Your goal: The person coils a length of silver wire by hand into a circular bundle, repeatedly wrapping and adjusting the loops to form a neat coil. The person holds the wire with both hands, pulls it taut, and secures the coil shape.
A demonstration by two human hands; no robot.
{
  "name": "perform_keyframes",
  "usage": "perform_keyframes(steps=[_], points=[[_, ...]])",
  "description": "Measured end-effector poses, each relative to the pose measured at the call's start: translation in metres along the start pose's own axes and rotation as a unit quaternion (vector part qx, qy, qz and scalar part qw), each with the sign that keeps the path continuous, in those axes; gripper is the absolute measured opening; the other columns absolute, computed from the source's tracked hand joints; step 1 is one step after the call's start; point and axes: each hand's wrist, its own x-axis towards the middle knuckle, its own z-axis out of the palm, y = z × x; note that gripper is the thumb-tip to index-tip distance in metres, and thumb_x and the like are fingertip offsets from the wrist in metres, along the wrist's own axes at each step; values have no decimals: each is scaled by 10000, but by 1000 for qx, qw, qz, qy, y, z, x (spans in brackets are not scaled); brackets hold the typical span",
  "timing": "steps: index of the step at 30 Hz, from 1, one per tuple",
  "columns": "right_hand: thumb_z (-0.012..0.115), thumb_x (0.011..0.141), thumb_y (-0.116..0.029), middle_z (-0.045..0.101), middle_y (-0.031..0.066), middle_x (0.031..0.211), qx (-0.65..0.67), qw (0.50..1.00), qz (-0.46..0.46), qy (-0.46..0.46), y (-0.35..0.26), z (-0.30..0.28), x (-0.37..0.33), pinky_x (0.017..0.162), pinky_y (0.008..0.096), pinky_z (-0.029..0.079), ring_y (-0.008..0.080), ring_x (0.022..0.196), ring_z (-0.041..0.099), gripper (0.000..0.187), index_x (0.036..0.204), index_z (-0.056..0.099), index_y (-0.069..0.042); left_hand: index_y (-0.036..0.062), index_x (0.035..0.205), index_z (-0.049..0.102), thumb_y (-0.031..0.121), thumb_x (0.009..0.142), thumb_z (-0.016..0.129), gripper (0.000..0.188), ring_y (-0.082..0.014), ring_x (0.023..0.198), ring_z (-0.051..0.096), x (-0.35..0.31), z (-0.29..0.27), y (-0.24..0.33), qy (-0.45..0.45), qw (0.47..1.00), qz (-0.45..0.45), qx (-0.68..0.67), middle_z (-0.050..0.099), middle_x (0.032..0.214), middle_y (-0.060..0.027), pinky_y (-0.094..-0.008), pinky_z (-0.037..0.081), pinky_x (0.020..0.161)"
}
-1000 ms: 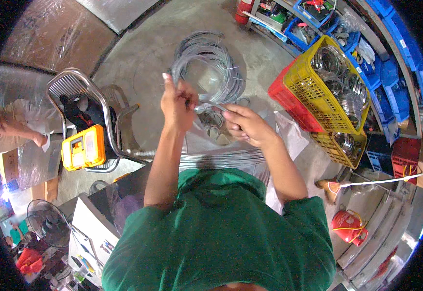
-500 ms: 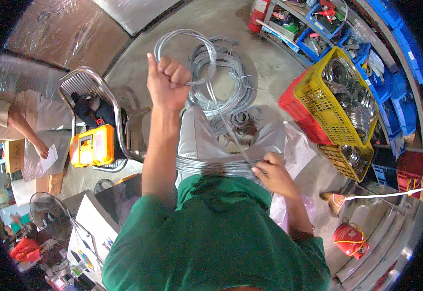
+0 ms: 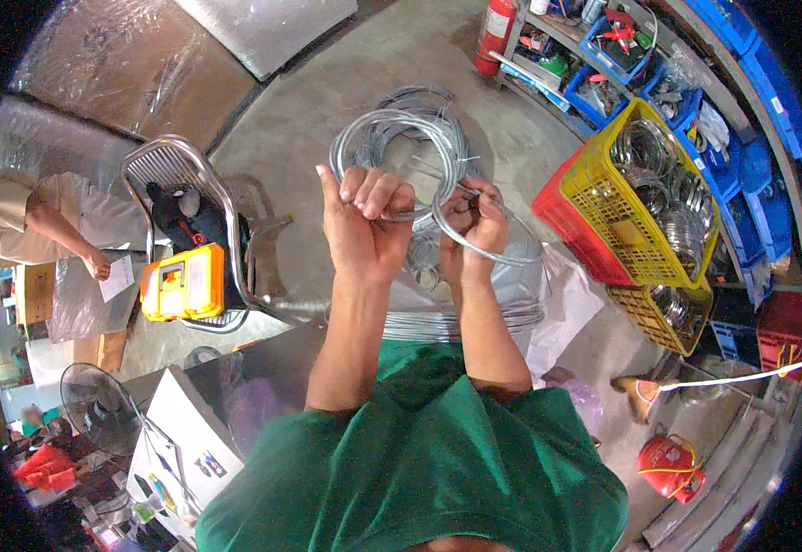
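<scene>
A small coil of grey metal wire point(image 3: 453, 155) is held up in front of me between both hands. My left hand point(image 3: 369, 219) is closed round the coil's lower left, thumb pointing up. The fingers of my right hand point(image 3: 476, 225) are closed on the wire at the lower right of the same ring. A loose end curves below the right hand. Across my lap lies a wide bundle of the same wire point(image 3: 419, 326). Behind the held ring, a larger wire coil point(image 3: 419, 96) rests on the floor, partly hidden.
Yellow crates point(image 3: 594, 198) filled with metal coils stand at the right, beside a red crate point(image 3: 562, 221). Blue bins point(image 3: 594, 97) line a shelf behind them. At left are a metal chair point(image 3: 221, 198) with a yellow case point(image 3: 183, 283) and a person point(image 3: 60, 221) holding paper.
My right hand has risen from the bundle on my lap to grip the small ring. My left hand has come lower and to the right, bringing the ring closer.
</scene>
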Motion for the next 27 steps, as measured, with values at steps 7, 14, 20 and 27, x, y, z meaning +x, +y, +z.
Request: perform_keyframes(steps=[7,14,20,27], points=[[520,927,-278,674,176,1086,140,982,73,-102,6,14,-2,781,371,560,237,922,666,403,1238,576,-29,172,658,375,541,1047,374,537,-151,693,475,0,-17,11,33,989,46,133,372,624,31,-299,376,672],[538,994,-307,592,88,1352,173,964,163,-119,19,19,-13,1076,409,402,219,1267,541,458,1408,505,-113,177,639,427,554,1041,343,557,-301,1278,516,5,-22,18,58,977,95,182,656,1057,-39,-580,411,1043],[590,987,-359,523,59,1401,106,961,212,-140,39,14,-29,1091,351,365,179,1285,488,594,1508,390,-156,176,671,424,523,1048,377,515,-170,794,530,12,-33,29,23,984,107,140,576,861,-17,-366,437,752],[667,962,-228,683,50,1066,-441,877,52,-184,-14,-27,23,870,308,509,174,997,644,401,1297,599,-19,171,679,384,509,1056,379,507,-131,619,416,9,-34,49,97,970,126,183,521,797,-19,-287,341,615]])
